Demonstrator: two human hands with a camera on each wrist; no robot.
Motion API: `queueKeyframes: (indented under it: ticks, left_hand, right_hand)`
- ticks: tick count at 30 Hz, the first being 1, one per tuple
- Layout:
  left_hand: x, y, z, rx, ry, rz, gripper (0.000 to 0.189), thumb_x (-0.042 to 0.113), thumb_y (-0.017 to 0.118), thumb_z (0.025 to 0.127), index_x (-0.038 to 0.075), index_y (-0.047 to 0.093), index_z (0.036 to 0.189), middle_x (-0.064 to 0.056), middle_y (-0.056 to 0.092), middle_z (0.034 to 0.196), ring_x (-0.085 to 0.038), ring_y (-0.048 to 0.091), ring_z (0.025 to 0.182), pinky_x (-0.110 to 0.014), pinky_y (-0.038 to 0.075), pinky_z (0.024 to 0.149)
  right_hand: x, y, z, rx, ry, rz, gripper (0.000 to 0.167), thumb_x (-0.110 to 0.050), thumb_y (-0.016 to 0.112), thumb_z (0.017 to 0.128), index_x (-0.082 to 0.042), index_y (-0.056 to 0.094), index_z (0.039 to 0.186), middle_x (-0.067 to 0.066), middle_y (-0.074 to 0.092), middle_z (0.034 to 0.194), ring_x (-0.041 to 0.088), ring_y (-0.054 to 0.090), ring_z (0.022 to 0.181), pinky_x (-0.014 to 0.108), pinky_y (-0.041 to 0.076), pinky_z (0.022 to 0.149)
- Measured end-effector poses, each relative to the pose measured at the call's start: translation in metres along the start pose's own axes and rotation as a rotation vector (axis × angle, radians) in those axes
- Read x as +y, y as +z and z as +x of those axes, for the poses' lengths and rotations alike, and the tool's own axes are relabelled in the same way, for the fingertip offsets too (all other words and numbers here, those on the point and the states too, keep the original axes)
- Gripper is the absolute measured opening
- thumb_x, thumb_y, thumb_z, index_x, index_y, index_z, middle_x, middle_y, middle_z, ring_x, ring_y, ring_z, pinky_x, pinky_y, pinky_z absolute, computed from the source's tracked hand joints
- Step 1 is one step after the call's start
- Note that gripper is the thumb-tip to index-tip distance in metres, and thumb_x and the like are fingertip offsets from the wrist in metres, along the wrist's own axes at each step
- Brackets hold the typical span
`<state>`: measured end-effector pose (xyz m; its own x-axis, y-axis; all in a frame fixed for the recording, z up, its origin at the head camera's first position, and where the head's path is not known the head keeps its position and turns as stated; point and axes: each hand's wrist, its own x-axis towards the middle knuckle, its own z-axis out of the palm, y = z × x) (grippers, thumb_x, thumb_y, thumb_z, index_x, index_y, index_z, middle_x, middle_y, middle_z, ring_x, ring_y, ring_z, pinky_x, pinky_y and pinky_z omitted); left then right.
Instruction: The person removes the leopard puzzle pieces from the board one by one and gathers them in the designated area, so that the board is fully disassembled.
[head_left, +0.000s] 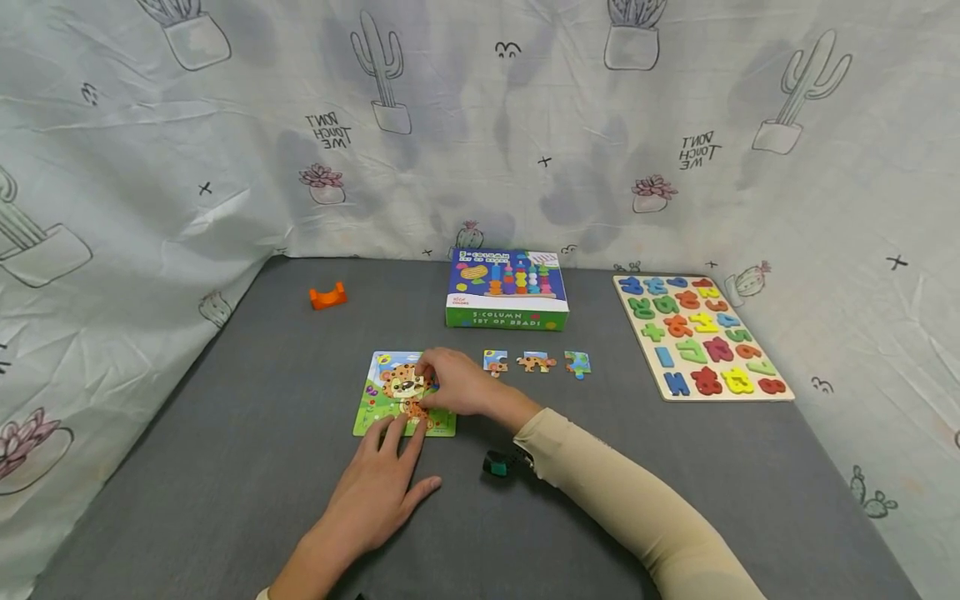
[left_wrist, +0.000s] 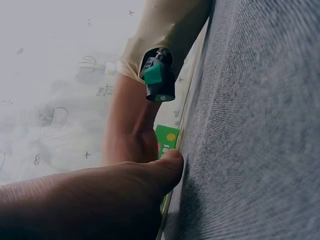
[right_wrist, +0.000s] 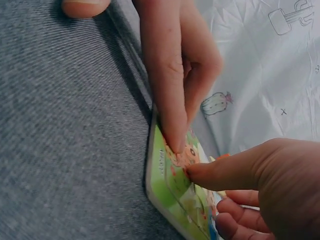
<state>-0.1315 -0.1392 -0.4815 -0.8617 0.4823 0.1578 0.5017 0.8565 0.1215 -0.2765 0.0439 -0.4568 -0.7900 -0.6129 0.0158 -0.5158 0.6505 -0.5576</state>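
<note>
A leopard jigsaw board (head_left: 367, 421) with a green and blue picture lies flat in front of me in the head view. My left hand (head_left: 378, 492) rests its straight fingertips on the board's near edge, thumb spread out on the table. From the right, my right hand (head_left: 461, 383) reaches over the board, its thumb and curled fingers on a puzzle piece (right_wrist: 192, 182) at the leopard; the hand hides much of that piece. In the right wrist view, the thumb presses close beside a left fingertip. Three loose puzzle pieces (head_left: 536, 362) lie in a row right of the board.
Behind the pieces stands a bead-set box (head_left: 506, 287). A wooden board of coloured numbers and signs (head_left: 705, 342) lies at the right, and an orange plastic part (head_left: 327, 296) at the back left. A black and green wrist camera (left_wrist: 159, 77) hangs below the right sleeve.
</note>
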Motion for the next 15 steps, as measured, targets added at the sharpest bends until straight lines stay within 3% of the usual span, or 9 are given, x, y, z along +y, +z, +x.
queueKeyframes:
  ticks: [15]
  left_hand:
    - [-0.0010,-0.0002,0.0003,0.007,-0.001,-0.003,0.075,0.054,0.072,0.103,0.003,0.057,0.156,-0.025,0.048,0.155,-0.047,0.044,0.142,-0.059,0.043,0.116]
  right_hand:
    - [0.0012,0.0055,0.0004,0.064,-0.038,-0.038,0.039,-0.022,0.089,0.095,-0.010,0.072,0.127,-0.001,0.064,0.106,0.012,0.061,0.092,0.030,0.054,0.083]
